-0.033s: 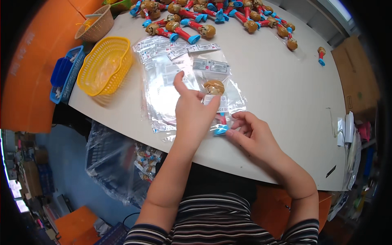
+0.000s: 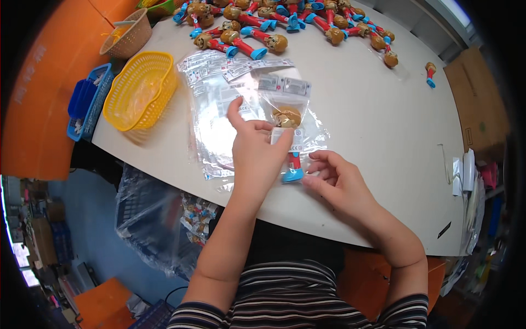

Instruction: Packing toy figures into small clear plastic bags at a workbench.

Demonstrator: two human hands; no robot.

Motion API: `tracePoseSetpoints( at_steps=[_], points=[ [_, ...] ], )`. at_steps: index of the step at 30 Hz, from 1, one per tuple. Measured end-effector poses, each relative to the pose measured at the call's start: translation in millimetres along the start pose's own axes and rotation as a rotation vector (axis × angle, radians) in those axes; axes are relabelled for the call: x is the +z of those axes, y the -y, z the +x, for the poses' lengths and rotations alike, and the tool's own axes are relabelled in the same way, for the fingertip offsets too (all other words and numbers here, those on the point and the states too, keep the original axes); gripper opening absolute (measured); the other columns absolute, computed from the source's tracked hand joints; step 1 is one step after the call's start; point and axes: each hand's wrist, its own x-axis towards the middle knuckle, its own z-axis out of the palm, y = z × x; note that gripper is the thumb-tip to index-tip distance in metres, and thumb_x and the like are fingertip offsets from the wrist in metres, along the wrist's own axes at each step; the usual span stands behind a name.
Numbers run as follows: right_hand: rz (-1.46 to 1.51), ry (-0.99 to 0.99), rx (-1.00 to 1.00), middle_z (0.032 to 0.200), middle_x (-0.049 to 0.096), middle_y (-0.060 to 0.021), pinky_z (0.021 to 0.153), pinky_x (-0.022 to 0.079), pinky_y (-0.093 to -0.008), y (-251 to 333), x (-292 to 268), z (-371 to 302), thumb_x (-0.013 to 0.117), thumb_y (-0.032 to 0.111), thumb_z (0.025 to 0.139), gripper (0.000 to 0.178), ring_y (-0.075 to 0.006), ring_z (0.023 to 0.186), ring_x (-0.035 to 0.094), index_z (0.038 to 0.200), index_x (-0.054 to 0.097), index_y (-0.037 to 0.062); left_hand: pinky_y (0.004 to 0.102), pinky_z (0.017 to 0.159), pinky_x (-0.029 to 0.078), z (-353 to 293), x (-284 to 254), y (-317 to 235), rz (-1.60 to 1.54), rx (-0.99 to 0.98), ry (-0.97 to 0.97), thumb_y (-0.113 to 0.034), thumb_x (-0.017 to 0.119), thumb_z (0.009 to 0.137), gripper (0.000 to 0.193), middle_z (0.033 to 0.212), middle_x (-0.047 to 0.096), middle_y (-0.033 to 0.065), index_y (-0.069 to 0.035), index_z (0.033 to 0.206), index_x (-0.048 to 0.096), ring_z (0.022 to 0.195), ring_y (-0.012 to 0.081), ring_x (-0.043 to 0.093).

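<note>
In front of me a toy figure [image 2: 286,117] with a brown head, red body and blue foot lies inside a clear plastic bag [image 2: 300,97] with a printed top strip. My left hand [image 2: 255,147] is on this bag's left side, its thumb across a white label [image 2: 296,141] over the figure's middle. The left index finger sticks up, away from the bag. Close to the blue foot, my right hand [image 2: 341,181] has curled fingers apart from the thumb, with nothing visible between them. A pile of flat clear bags [image 2: 215,151] lies under and left of the bagged figure.
Many loose toy figures [image 2: 249,44] are heaped along the far edge; one figure [image 2: 430,74] lies alone at right. At left stand a yellow basket [image 2: 170,88], a beige basket [image 2: 145,33] and a blue basket [image 2: 107,82]. Below the table edge sits a plastic-lined crate [image 2: 145,214].
My left hand has shifted slightly left. The bagged figure's foot has swung a little left with it, and more of the red body shows. My right hand is almost unmoved.
</note>
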Motion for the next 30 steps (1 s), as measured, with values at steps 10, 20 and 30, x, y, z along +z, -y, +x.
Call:
tracePoseSetpoints(
  at_steps=[10,20,30],
  points=[
    [0.45,0.121,0.116,0.106,0.066,-0.0062,0.074,0.05,-0.0225,8,3,-8,0.064,0.014,0.097,0.044,-0.0085,0.083,0.06,0.136,0.049,-0.0007,0.0295,0.094,0.05,-22,0,20,-0.758,-0.078,0.025,-0.002,0.067,0.091,0.058,0.12,0.056,0.0158,0.002,0.139,0.036,0.109,0.0184,0.06],
    [-0.316,-0.072,-0.387,0.09,0.066,-0.0118,0.065,0.052,-0.0288,1,12,-13,0.07,0.01,0.091,0.038,-0.0159,0.074,0.064,0.124,0.058,-0.0027,0.0365,0.084,0.059,-19,7,15,-0.909,-0.074,-0.103,-0.012,0.07,0.092,0.04,0.108,0.063,0.014,0.003,0.123,0.05,0.096,0.0236,0.067],
    [-0.107,-0.138,-0.345,0.083,0.064,-0.0039,0.06,0.045,-0.0215,12,7,-16,0.067,0.005,0.091,0.034,-0.0068,0.066,0.055,0.124,0.06,-0.0022,0.038,0.083,0.059,-6,0,12,-1.129,-0.123,-0.033,-0.012,0.066,0.094,0.034,0.104,0.064,0.0167,0.006,0.118,0.051,0.093,0.0252,0.068]
  ],
)
